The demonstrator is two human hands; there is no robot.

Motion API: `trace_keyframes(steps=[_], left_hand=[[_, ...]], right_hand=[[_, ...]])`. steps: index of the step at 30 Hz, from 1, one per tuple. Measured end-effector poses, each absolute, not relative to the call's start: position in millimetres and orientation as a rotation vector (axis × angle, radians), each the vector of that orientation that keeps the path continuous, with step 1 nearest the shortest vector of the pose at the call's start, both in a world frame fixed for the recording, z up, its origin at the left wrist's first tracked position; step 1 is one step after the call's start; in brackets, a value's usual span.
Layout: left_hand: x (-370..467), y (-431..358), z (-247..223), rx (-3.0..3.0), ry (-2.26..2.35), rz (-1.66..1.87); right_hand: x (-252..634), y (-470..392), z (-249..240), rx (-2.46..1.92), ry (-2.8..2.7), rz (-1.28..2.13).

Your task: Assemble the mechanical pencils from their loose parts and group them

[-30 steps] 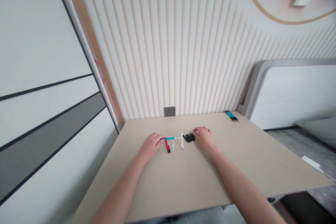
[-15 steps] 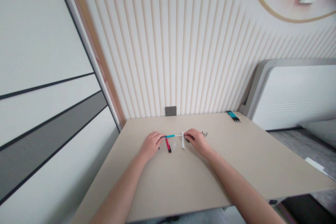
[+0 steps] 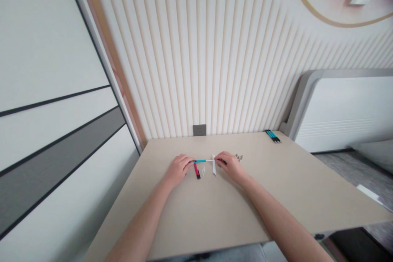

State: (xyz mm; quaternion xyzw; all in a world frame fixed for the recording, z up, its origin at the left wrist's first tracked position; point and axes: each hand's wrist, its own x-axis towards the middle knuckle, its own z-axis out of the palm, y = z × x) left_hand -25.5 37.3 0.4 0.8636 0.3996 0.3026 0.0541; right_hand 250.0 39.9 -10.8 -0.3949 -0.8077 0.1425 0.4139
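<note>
from the head view, i'm seeing the left hand (image 3: 179, 167) pinching the pen (image 3: 200, 161) by its dark end toward the far edge of the table (image 3: 196, 217), likely steadying it, while the right hand (image 3: 230, 164) is resting narrow-fingered by the white rod (image 3: 209, 160), whether gripping anything i can't tell. the pen is showing a turquoise barrel, its rod running rightward to a white strip (image 3: 214, 168).
</note>
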Motion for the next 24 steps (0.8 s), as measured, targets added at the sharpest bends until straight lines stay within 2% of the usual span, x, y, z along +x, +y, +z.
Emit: trace_keyframes(steps=[24], left_hand=[[-24.8, 38.1, -0.2, 2.632, 1.161, 0.895]], right_hand=[[246.0, 37.4, -11.0, -0.948, -2.064, 0.384]])
